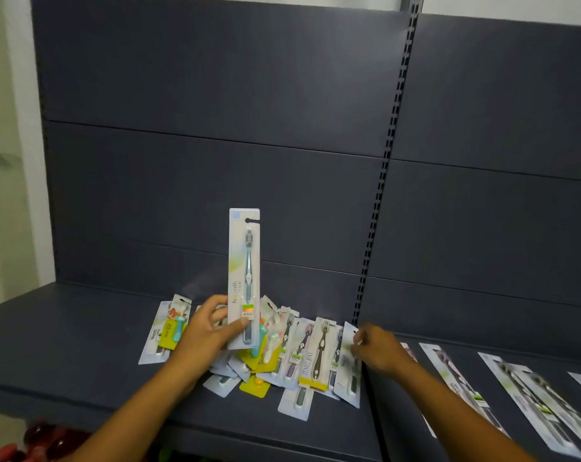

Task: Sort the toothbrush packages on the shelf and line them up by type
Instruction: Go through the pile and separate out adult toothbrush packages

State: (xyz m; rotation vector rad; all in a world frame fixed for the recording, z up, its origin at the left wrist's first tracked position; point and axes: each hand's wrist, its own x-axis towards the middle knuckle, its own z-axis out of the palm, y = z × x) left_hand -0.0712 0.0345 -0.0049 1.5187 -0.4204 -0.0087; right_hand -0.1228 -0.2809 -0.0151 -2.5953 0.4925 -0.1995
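My left hand [205, 331] holds a white toothbrush package [244, 261] with a blue-grey brush upright above the shelf, gripping its lower end. Beneath it a loose pile of toothbrush packages [282, 351] lies on the dark shelf [66, 345], white, yellow and cartoon-printed cards overlapping. My right hand [377, 350] reaches to the pile's right edge, fingertips pinching the top of a white package [349, 368] lying there. To the right, several white packages [529, 395] lie side by side in a row on the adjoining shelf section; my right forearm covers part of it.
A dark slotted upright [379, 195] divides the back panel into two sections. A pale wall [6, 161] borders the left side. Something red [39, 441] shows below the shelf's front edge at bottom left.
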